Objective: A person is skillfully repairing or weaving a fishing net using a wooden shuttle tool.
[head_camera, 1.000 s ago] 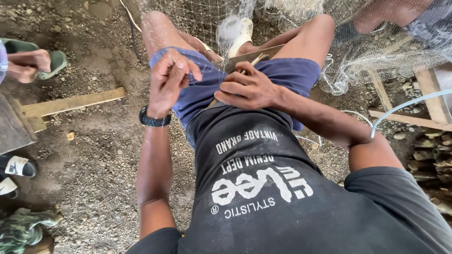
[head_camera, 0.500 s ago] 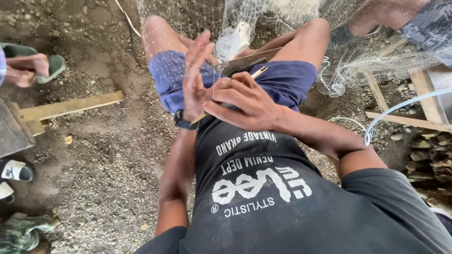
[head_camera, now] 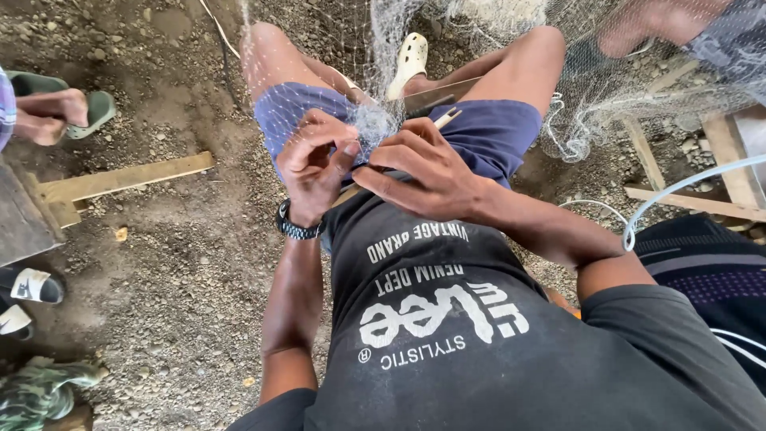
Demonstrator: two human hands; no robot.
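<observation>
Fine, pale, translucent fishing net point(head_camera: 375, 120) lies bunched over the lap, draped across the blue shorts point(head_camera: 495, 136) and running up and right out of view. Left hand point(head_camera: 315, 164) pinches a gathered bit of the mesh between thumb and curled fingers, grip narrow and closed on the net. Right hand point(head_camera: 423, 172) sits just beside it, touching, fingers bent over the same bunch and holding a thin pale stick-like netting needle point(head_camera: 445, 118) that points up and right. Black wristwatch point(head_camera: 297, 227) on the left wrist. Black printed T-shirt point(head_camera: 447, 319) fills the lower frame. Cream-coloured clog point(head_camera: 408, 60) on one foot, under the mesh. Ground is gravelly dirt point(head_camera: 159, 263). Pale wooden plank point(head_camera: 120, 179) lies to the left; another person's foot in a green sandal point(head_camera: 60, 112) at far left edge.
</observation>
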